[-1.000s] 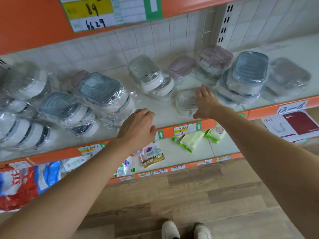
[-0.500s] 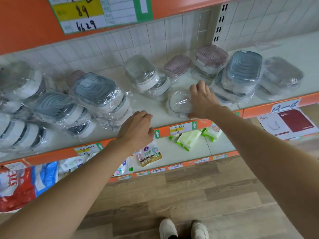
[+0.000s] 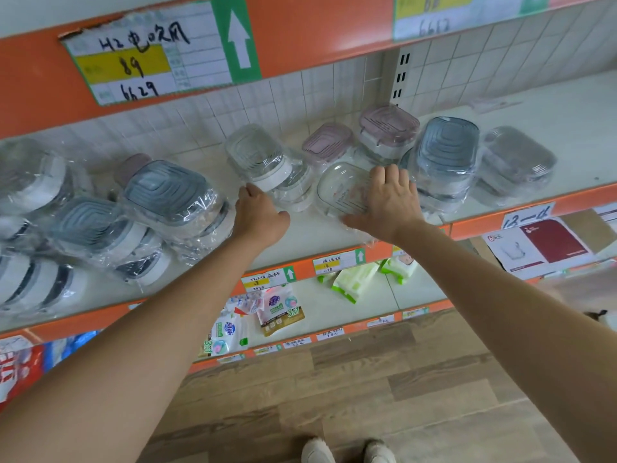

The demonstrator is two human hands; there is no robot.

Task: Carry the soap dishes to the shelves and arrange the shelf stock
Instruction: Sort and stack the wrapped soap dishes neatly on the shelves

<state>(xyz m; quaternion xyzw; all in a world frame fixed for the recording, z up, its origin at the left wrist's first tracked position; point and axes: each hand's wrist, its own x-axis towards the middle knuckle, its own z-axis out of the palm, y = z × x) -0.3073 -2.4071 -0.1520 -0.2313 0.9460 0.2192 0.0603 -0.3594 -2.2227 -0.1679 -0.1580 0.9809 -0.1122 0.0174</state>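
A single wide-angle view from the person's head looks forward and steeply down, close to the orange-edged shelf [image 3: 334, 228] at arm's reach; both forearms stretch from the lower corners toward it, and below the shelf the wooden floor [image 3: 367, 379] and shoe tips [image 3: 347, 451] show

Probably a shop: orange shelves [image 3: 334, 259] with price labels [image 3: 147, 55] and wrapped soap dishes [image 3: 444, 152].
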